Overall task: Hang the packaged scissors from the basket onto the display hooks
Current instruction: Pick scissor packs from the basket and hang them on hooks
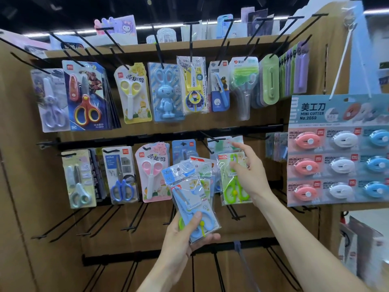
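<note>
Left hand (183, 241) grips fanned stack of packaged scissors (189, 199) – blue pair in front, held before middle row. Right hand (248, 171) pinches green scissors pack (233, 178) near top – forefinger extended toward display hook (207, 137) above.

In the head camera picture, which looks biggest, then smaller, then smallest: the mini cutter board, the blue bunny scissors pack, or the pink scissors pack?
1. mini cutter board, clearly largest.
2. blue bunny scissors pack.
3. pink scissors pack.
The last two look nearly alike, so their order is unsure.
</note>
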A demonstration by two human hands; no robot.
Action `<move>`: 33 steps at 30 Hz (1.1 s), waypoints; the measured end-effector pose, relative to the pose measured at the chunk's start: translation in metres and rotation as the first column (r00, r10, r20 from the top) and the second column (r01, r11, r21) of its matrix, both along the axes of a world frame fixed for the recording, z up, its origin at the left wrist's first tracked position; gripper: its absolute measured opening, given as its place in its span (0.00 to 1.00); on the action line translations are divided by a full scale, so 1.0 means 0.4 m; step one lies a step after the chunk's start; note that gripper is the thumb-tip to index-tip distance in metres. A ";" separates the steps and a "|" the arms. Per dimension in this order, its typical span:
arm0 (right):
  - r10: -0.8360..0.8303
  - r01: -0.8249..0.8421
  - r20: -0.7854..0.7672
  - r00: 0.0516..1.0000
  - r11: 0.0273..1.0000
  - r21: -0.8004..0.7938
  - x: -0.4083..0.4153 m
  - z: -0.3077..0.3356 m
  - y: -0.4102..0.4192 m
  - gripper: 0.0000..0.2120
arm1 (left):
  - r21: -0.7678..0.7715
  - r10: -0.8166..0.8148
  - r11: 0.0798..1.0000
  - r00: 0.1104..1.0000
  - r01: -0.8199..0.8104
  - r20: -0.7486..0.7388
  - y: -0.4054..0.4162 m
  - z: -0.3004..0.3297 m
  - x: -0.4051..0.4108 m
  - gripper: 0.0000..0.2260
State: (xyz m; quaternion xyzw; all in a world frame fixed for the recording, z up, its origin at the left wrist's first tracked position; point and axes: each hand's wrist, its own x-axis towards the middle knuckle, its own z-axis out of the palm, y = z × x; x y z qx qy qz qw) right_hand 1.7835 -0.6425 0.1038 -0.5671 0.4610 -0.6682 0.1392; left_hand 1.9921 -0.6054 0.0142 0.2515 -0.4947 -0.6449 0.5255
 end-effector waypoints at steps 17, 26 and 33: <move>-0.083 0.132 -0.192 0.978 0.957 0.259 0.006 0.051 -0.103 0.26 | -0.039 -0.018 0.999 1.000 0.019 0.019 0.000 0.000 0.011 0.18; -0.035 0.019 0.119 0.992 0.992 0.127 0.121 -0.105 0.086 0.22 | -0.059 -0.012 0.998 1.000 0.014 0.022 -0.003 0.000 -0.031 0.20; 0.028 -0.058 0.200 0.979 0.987 0.148 0.081 -0.149 0.072 0.16 | -0.065 0.012 0.998 0.999 -0.009 0.046 -0.001 0.001 -0.061 0.22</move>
